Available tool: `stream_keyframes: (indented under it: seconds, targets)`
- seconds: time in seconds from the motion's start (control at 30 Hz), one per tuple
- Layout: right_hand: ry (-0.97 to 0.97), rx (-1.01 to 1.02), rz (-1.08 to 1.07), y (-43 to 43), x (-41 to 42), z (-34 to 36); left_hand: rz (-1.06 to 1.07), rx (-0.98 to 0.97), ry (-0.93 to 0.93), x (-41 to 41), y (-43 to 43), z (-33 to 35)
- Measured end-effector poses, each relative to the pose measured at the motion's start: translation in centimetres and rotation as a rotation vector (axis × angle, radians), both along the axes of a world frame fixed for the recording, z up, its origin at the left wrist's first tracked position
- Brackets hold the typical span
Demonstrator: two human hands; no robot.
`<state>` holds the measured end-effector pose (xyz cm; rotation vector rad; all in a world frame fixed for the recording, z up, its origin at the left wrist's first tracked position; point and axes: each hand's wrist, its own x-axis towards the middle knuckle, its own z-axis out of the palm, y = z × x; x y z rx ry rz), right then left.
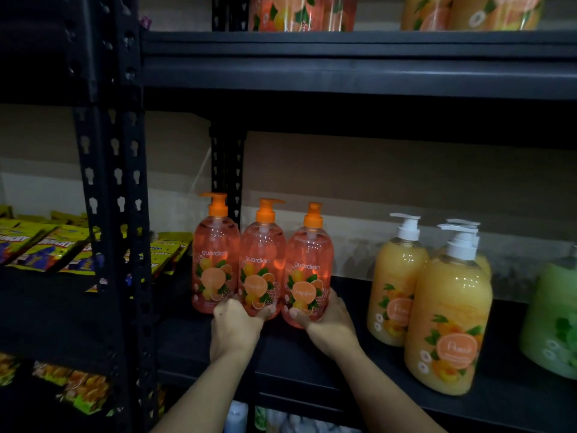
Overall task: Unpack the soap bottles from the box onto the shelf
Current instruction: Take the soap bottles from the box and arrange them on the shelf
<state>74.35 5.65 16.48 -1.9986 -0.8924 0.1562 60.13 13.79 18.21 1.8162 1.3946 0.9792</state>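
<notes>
Two hands are gripping pink grapefruit soap bottles on a black metal shelf.

The left hand [237,326] is wrapping its fingers around the base of the middle bottle [262,260], while the right hand [327,326] is clasping the base of the right bottle [307,267]; both bottles are standing upright on the shelf board [312,364], touching side by side. Just beside them, the third bottle [215,254], with the same orange pump, is standing untouched next to the upright post [118,182]. To the right, yellow peach bottles [446,323] and a green bottle [552,320] are sharing the board. Snack packets [46,248] are lying on the neighbouring rack to the left. Overhead, more soap bottles [299,10] are sitting on the upper shelf [343,57].
</notes>
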Motion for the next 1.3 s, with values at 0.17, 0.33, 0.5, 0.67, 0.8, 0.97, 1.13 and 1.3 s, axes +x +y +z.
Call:
stream_keyframes:
  seconds: [0.17,0.33,0.5,0.67,0.8,0.97,1.13,1.3]
  targets:
    - [0.056,-0.022,0.062,-0.5,0.1,0.5,0.092,0.018,-0.040,-1.2,0.2,0.0]
    - [-0.200,-0.485,0.084,-3.4,0.1,0.2,0.244,0.387,-0.294,-3.2,2.5,-0.4]
    - [-0.370,-0.621,0.104,-4.1,-0.1,-0.2,-0.070,0.123,-0.215,-2.5,7.2,-1.0]
    - [-0.424,-0.615,0.105,-4.1,-0.1,-0.3,-0.082,0.105,-0.101,-3.5,9.2,-1.6]
    - [-0.428,-0.618,0.102,-4.2,-0.2,-0.1,-0.039,0.066,-0.130,-3.9,8.6,-0.9]
    - [-0.426,-0.645,0.131,-4.5,-0.3,0.3,-0.014,0.038,-0.073,-6.3,5.9,-0.7]
    - [-0.386,-0.681,0.212,-6.1,-0.1,0.9,-0.059,0.087,-0.052,-8.4,2.3,-1.0]
    - [-0.408,-0.624,0.187,-6.6,-0.1,0.6,-0.216,0.123,-0.064,-8.4,-0.6,-1.1]
